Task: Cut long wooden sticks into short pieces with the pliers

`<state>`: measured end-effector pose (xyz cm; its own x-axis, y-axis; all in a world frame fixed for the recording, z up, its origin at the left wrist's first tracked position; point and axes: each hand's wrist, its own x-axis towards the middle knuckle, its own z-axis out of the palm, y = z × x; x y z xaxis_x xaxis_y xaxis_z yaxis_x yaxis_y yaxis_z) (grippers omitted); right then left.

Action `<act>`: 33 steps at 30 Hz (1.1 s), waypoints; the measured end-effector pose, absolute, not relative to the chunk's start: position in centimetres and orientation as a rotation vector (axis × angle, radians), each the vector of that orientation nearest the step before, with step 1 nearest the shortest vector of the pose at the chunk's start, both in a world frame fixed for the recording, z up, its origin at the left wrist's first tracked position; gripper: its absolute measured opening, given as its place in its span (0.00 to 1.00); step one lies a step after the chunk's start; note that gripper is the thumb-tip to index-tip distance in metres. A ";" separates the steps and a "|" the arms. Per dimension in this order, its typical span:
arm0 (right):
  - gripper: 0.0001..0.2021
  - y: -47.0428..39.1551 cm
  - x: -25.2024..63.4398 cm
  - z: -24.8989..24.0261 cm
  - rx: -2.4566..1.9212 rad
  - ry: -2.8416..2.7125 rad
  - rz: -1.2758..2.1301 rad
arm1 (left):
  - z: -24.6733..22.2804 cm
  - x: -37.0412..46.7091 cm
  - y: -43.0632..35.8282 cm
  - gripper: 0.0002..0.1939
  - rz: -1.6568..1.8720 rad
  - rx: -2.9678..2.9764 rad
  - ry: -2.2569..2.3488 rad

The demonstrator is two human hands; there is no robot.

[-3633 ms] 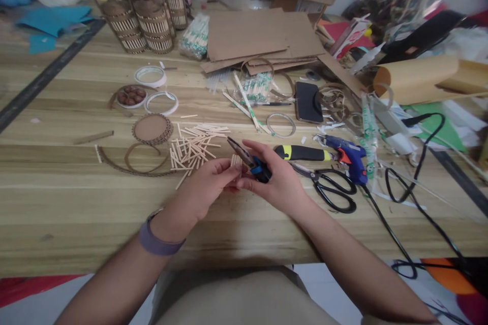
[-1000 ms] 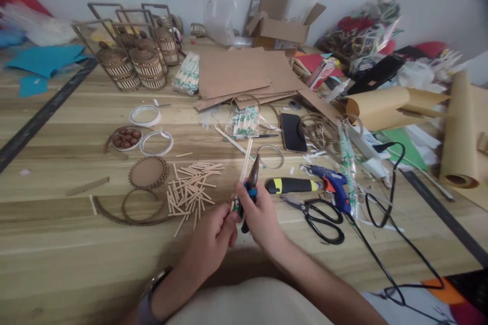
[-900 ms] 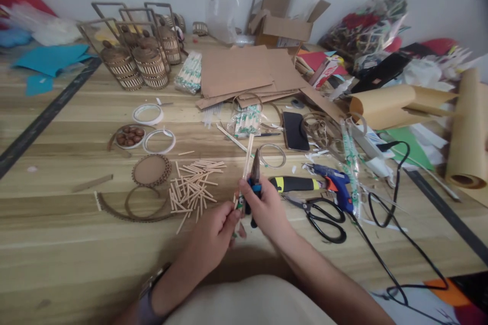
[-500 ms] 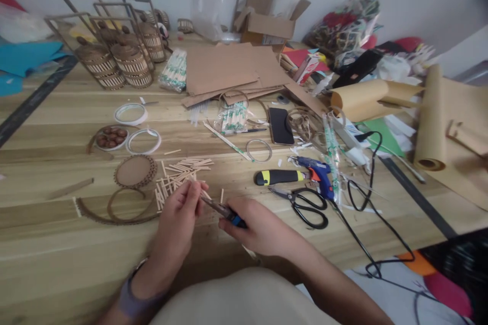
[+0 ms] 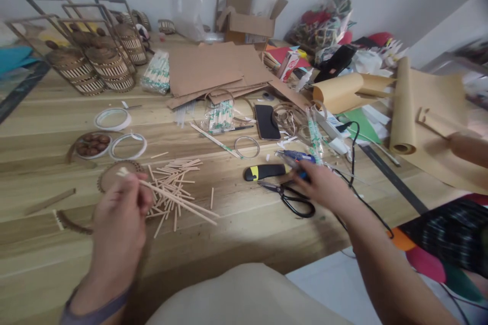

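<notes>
Thin wooden sticks (image 5: 183,203) are pinched in my left hand (image 5: 121,213), their long ends pointing right over a loose pile of short sticks (image 5: 173,175). Under its fingertips lies a round cardboard disc (image 5: 110,175), partly covered. My right hand (image 5: 318,183) is closed on pliers (image 5: 292,163), above the black scissors (image 5: 299,206) and beside the black-and-yellow handled tool (image 5: 265,171). The blue glue gun (image 5: 299,155) lies just behind that hand, partly hidden by it.
White tape rings (image 5: 127,155) and a bowl of brown balls (image 5: 93,145) lie at left, with woven lanterns (image 5: 110,68) behind. Cardboard sheets (image 5: 213,68) and a phone (image 5: 267,122) are further back. Paper rolls (image 5: 402,106) and another person's arm (image 5: 470,148) are at right.
My left hand has moved left with long sticks now showing in it. My right hand has moved right and back with the pliers, away from the left hand. The view has shifted right.
</notes>
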<state>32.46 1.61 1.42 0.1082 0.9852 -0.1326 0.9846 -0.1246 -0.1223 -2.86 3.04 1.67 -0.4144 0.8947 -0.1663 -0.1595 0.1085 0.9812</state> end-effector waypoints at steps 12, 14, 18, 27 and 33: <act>0.08 0.9 25.4 2.0 -1.847 -2.155 0.799 | -0.7 1.8 2.4 0.15 1.003 0.965 1.352; 0.08 -0.4 22.0 1.3 -1.655 -2.280 0.980 | -0.8 2.4 2.5 0.16 0.948 1.012 1.340; 0.07 -1.1 20.3 0.5 -1.685 -2.337 0.936 | -1.0 2.9 2.7 0.20 0.877 1.110 1.312; 0.13 1.6 22.2 -0.5 -2.000 -2.178 0.825 | -1.3 2.2 0.9 0.13 0.319 2.004 1.402; 0.13 3.0 20.5 -0.6 -1.890 -2.082 0.895 | -1.8 0.3 0.6 0.13 0.229 2.183 1.614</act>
<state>20.48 2.96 -0.62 -0.1689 0.9532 -0.2507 0.8379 0.0049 -0.5458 0.33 0.62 -1.82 0.3149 0.9426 -0.1113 0.8745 -0.2425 0.4201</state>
